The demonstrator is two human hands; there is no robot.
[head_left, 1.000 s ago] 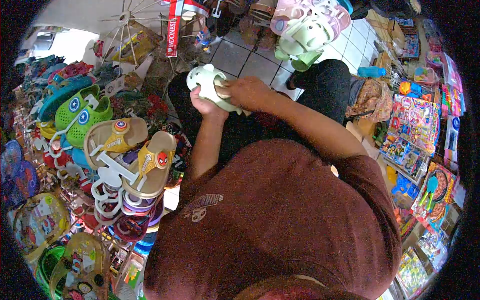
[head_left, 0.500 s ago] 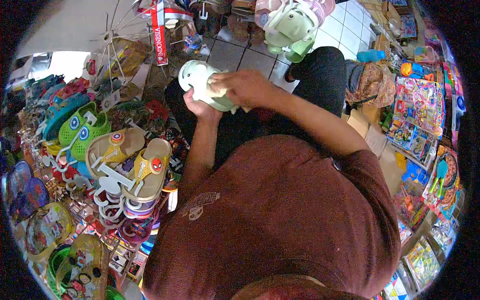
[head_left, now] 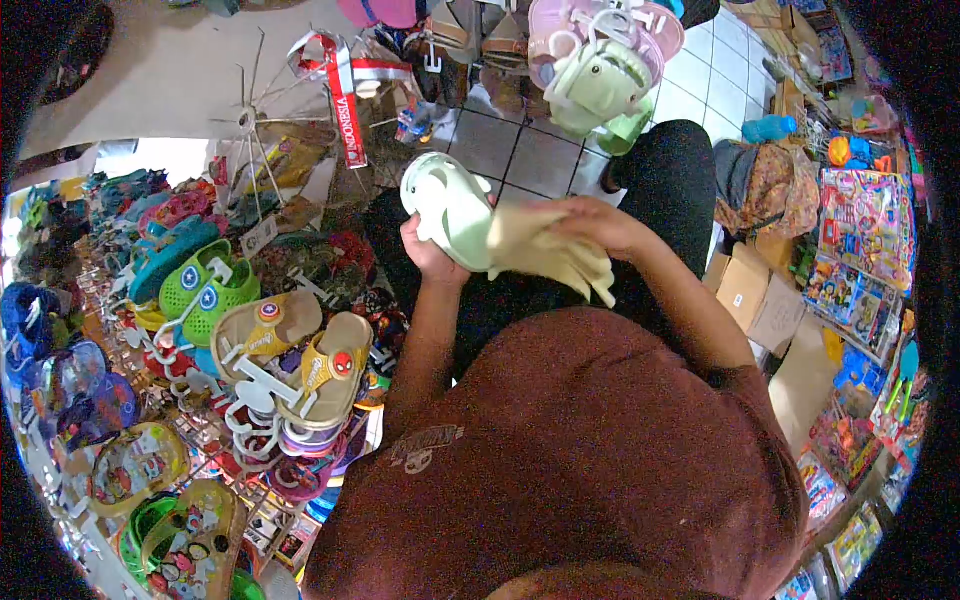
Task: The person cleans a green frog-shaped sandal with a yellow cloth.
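Observation:
My left hand [head_left: 437,255] is closed around the side of a pale green slipper [head_left: 445,210] with a shark-like face, an eye dot at its far end. The slipper is tilted over my lap. To its right, my right hand [head_left: 600,225] grips a pale yellow cloth [head_left: 550,255] from above. Partly smeared by motion, the cloth hangs in folds, its left end overlapping the slipper's edge in this view.
Similar green slippers [head_left: 600,85] hang ahead, beside pink ones. Green clogs [head_left: 208,290] and tan sandals [head_left: 335,365] crowd the left. A wire rack [head_left: 247,120] stands beyond them. At right are a cardboard box [head_left: 745,285] and packaged toys [head_left: 868,230].
My right hand has drawn the cloth away from the slipper to the right, and more of the cloth shows. The whole view has shifted, with things appearing lower and further right.

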